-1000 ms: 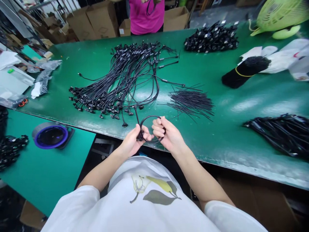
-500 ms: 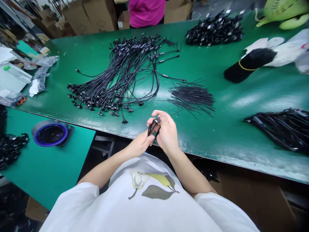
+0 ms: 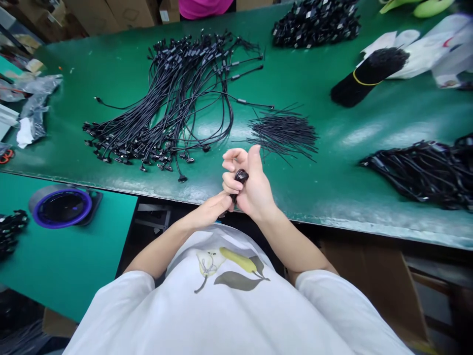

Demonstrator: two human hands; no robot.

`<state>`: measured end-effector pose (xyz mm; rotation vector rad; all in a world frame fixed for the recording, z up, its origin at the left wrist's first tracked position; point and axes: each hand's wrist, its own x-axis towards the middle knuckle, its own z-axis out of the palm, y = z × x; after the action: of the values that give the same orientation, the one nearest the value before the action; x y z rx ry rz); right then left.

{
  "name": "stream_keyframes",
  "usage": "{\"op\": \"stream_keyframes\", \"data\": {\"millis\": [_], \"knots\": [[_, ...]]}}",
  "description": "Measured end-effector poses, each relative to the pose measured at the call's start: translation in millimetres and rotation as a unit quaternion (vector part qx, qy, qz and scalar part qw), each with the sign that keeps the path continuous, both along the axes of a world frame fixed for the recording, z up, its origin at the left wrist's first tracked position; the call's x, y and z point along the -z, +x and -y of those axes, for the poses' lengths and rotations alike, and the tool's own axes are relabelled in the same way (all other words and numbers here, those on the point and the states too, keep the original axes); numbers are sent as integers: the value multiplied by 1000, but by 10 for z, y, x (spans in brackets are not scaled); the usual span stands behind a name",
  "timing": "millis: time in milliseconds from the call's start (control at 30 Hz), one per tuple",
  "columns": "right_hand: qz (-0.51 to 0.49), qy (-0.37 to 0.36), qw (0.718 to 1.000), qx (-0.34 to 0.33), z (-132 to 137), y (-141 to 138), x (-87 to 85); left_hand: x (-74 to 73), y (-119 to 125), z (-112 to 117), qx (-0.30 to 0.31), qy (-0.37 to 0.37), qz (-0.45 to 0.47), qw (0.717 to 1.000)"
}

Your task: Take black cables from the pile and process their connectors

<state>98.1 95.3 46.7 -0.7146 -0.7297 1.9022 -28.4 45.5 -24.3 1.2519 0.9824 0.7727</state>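
A short black cable, folded into a small bundle, is held between my two hands in front of my chest, over the table's near edge. My right hand has its lower fingers curled round the bundle, its thumb raised. At the bundle's lower end, my left hand pinches it with the fingertips. Both palms hide much of the cable. Just beyond my hands lies a loose heap of thin black ties. To the left of that spreads a large pile of black cables with plugs at their ends.
On the green table are a banded bundle of black ties, coiled cables at right and bundled cables at the back. A purple-rimmed round object sits lower left. A person in pink stands across the table.
The view has tilted down and shifted. My right thumb has lifted, and the fingers have closed further round the cable bundle, which now shows less between my hands.
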Motion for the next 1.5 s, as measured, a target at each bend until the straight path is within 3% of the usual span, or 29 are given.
{"op": "stream_keyframes", "data": {"millis": [133, 200, 333, 400, 500, 567, 600, 633, 667, 767, 833, 900, 967, 1067, 1167, 1367, 1433, 1500], "knots": [[20, 3, 1000, 19, -18, -28, -20, -70, -10, -51, -5, -12, 22, 1000], [14, -4, 1000, 24, -63, -36, 10, -120, 30, -50, -3, -72, 85, 994], [-7, -39, 999, -8, -195, -56, 135, -198, 151, -1, 22, -266, 261, 927], [-1, -42, 999, -12, -258, -70, 213, -226, 195, 24, -3, -309, 305, 901], [61, 13, 998, 9, -324, -41, 310, -252, 222, 50, -53, -317, 310, 895], [165, 122, 978, 46, -342, 54, 331, -255, 214, 55, -77, -300, 302, 901], [232, 205, 948, 66, -342, 129, 325, -253, 202, 51, -88, -291, 298, 905], [302, 303, 901, 78, -334, 217, 311, -249, 186, 44, -98, -285, 291, 908], [365, 407, 835, 70, -319, 312, 291, -244, 165, 33, -104, -283, 280, 911], [468, 663, 583, -43, -241, 570, 251, -232, 90, 2, -59, -277, 216, 934], [493, 736, 450, -112, -177, 672, 267, -224, 50, -6, 2, -255, 170, 952], [521, 754, 377, -134, -126, 720, 309, -213, 28, -5, 56, -235, 140, 960], [531, 764, 339, -142, -100, 745, 352, -201, 19, -8, 86, -228, 126, 962], [505, 794, 306, -145, -114, 782, 391, -188, -8, -39, 103, -250, 129, 954], [478, 808, 304, -163, -153, 806, 401, -178, -65, -77, 120, -275, 112, 947], [487, 777, 351, -192, -214, 781, 336, -167, -72, -71, 77, -332, 93, 935], [473, 796, 334, -176, -232, 787, 312, -162, -37, -56, 51, -378, 122, 916], [455, 831, 287, -138, -240, 799, 304, -160, -10, -38, 37, -409, 135, 902]]}}
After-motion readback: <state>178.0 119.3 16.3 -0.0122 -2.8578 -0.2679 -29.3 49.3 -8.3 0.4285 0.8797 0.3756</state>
